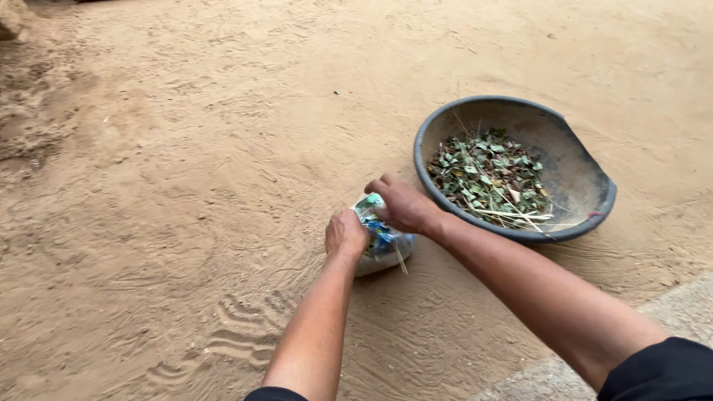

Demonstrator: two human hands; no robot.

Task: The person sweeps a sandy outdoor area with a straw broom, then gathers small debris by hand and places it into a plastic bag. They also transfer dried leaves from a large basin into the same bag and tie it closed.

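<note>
A: Bare sandy ground (186,148) fills nearly the whole view, with ripple marks in the sand close to the person.

B: And the bag?

A: A small clear plastic bag (382,249) sits on the sand, just left of the basin. It shows blue and white bits inside, and a thin straw sticks out at its lower right.

B: The hands?

A: Both are closed on it. The left hand (345,234) grips its left side. The right hand (401,204) comes over the top, fingers curled around the bunched neck.

B: What lies beside it?

A: A dark round basin (572,160), tilted, its rim nearly touching the right wrist. Inside it is a heap of dry green leaves (490,174) and some pale stalks. A paler strip of hard floor (683,308) cuts the lower right corner.
</note>
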